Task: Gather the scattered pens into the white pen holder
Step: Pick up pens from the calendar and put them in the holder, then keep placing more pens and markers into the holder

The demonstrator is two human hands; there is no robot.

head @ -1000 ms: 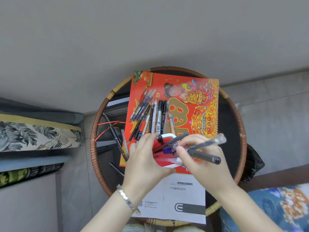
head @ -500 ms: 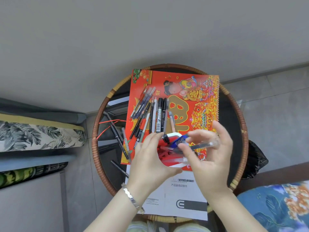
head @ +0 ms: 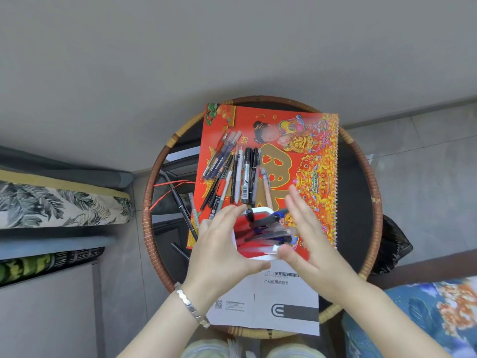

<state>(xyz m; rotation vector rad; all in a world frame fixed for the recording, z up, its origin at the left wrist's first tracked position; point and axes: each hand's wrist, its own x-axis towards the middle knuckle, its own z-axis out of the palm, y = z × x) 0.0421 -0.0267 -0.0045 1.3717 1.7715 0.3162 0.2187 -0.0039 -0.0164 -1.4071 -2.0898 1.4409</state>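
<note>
Head camera, looking down at a round worktop [head: 366, 177] with a woven rim. My left hand [head: 219, 244] curls around the left side of the white pen holder [head: 260, 257], its grip closed on the holder, thumb near the bottom edge. My right hand [head: 309, 244] is beside the holder's right side with fingers straight and spread, its grip open and holding nothing; the thumb touches the holder's lower right corner. Several pens [head: 268, 228] lie inside the holder, crossing it at a slant. The holder sits near the lower edge of a red calendar [head: 296, 140]. More loose pens [head: 237, 171] lie in a rough row on the calendar just above the holder. A few dark pens [head: 180, 200] lie left of the calendar on the worktop. A white printed sheet [head: 271, 303] lies below the holder. A bracelet [head: 189, 306] circles my left wrist.
</note>
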